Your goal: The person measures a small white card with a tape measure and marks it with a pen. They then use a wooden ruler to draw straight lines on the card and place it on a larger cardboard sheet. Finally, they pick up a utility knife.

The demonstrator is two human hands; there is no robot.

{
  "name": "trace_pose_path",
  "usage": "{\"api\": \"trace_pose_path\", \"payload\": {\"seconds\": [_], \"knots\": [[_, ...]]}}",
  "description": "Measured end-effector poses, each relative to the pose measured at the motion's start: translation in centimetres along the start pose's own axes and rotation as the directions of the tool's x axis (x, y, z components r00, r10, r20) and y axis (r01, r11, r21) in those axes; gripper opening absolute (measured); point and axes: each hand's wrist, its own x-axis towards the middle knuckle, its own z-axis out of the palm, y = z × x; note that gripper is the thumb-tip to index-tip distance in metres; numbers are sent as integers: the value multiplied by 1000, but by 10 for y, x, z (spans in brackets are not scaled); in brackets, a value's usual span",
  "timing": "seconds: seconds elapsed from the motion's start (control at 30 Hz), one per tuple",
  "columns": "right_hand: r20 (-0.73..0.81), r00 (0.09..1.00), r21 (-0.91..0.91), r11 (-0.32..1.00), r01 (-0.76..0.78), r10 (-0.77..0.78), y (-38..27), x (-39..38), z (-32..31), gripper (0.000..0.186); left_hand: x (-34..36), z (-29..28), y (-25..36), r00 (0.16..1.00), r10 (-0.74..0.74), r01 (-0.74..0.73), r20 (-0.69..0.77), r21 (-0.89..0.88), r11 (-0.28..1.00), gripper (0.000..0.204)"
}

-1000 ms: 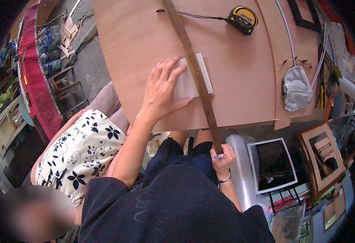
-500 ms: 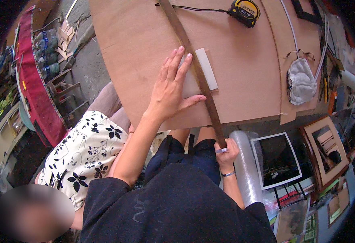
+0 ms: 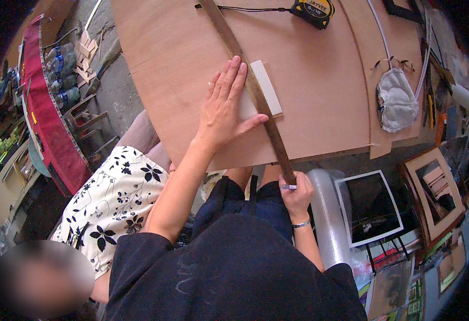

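Observation:
My left hand (image 3: pixel 223 104) lies open, its fingers stretched out. Fingertips and thumb meet a long dark wooden bar (image 3: pixel 250 80), which runs slantwise across a large pinkish-brown thin board (image 3: pixel 175 69). Beneath the bar, beside my fingers, is a small whitish flat piece (image 3: pixel 265 85). My right hand (image 3: pixel 297 195) is closed at the bar's near end, which juts past the board's front edge. A slim pen-like tool with a pale tip (image 3: pixel 289 187) sticks out of that hand; its exact kind is unclear. How firmly this hand grips the bar is hidden.
A yellow-and-black tape measure (image 3: pixel 313 12) lies at the board's far side, a white cloth mask (image 3: pixel 397 99) at its right. Bubble wrap (image 3: pixel 325 219) and frames (image 3: pixel 370 208) stand right of me. Another person in a floral garment (image 3: pixel 117 200) is close at left.
The bar has slid slightly away from me, and my right hand has moved with its near end toward the board's edge. My left fingers are closer together against the bar.

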Motion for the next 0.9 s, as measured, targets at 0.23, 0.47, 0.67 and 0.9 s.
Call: {"api": "trace_pose_path", "payload": {"seconds": [0.23, 0.47, 0.67, 0.9], "knots": [[-20, 993, 28, 992, 120, -120, -1, 10, -2, 38, -4, -1, 6, 1000, -6, 7, -11, 48, 999, 115], [-12, 990, 57, 989, 139, -138, 3, 9, -5, 34, -7, 6, 9, 999, 0, 2, -41, 46, 999, 115], [-4, 989, 83, 986, 148, -148, 4, 8, -10, 33, -8, 9, 14, 1000, -13, 14, -25, 66, 998, 116], [15, 997, 115, 991, 72, -74, 3, 9, -15, 25, -6, 12, 18, 1000, -20, 21, -22, 49, 999, 116]]}}
